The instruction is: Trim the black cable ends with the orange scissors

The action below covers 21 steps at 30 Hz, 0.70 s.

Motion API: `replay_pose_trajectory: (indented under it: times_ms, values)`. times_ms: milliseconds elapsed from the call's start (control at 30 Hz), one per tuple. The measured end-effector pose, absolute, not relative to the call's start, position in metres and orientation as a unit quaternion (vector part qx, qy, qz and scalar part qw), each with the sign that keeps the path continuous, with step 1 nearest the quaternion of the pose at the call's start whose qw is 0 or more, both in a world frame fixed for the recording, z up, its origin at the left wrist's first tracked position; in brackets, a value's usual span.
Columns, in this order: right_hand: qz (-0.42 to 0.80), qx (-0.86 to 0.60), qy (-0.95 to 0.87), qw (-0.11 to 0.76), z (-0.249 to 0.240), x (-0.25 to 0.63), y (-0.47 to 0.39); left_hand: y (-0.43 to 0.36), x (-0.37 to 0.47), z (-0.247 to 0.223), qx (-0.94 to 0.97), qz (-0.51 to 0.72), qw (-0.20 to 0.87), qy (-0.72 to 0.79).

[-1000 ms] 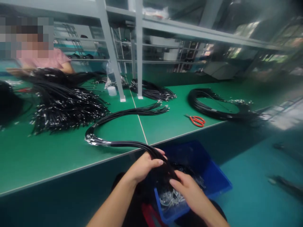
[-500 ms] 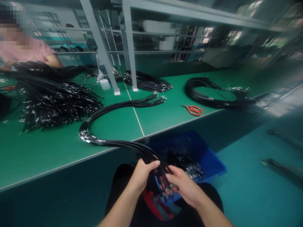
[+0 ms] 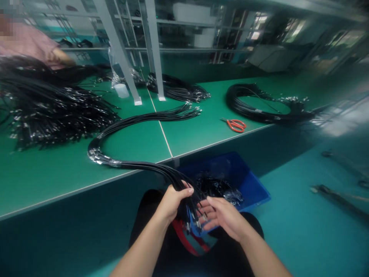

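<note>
Head view: black cables (image 3: 138,166) trail over the table's (image 3: 135,142) edge.
Left hand (image 3: 174,198): fingers clamped around the cables.
Right hand (image 3: 223,215): fingers apart, beside the cable ends (image 3: 188,227).

Right hand (image 3: 223,215) was closed round the black cable bundle (image 3: 98,156) 1 s ago; now opened, fingers spread at the bundle's right side. Metal-tipped ends (image 3: 188,227), hidden then, now show at the bundle's near end.
</note>
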State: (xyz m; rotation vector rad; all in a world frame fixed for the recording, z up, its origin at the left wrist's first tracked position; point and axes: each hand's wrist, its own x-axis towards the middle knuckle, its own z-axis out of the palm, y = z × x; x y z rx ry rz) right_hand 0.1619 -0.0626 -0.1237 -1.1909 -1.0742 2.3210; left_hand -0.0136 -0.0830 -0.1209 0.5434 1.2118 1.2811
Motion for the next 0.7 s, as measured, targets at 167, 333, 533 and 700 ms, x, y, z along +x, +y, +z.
replay_pose_trajectory:
  times_ms: [167,333,533,700]
  values:
    - [0.804,-0.427,-0.376,0.172,-0.123,0.173,-0.06,-0.08,-0.009,-0.125,0.213,0.569,0.602,0.518]
    - [0.785,-0.411,-0.423,0.188,-0.131,0.171,-0.066,-0.077,-0.006,-0.122,0.2,0.569,0.619,0.502]
    - [0.78,-0.397,-0.447,0.182,-0.14,0.169,-0.076,-0.073,-0.009,-0.121,0.198,0.562,0.616,0.515]
    - [0.789,-0.397,-0.44,0.163,-0.124,0.202,-0.082,-0.063,-0.01,-0.13,0.184,0.589,0.555,0.558]
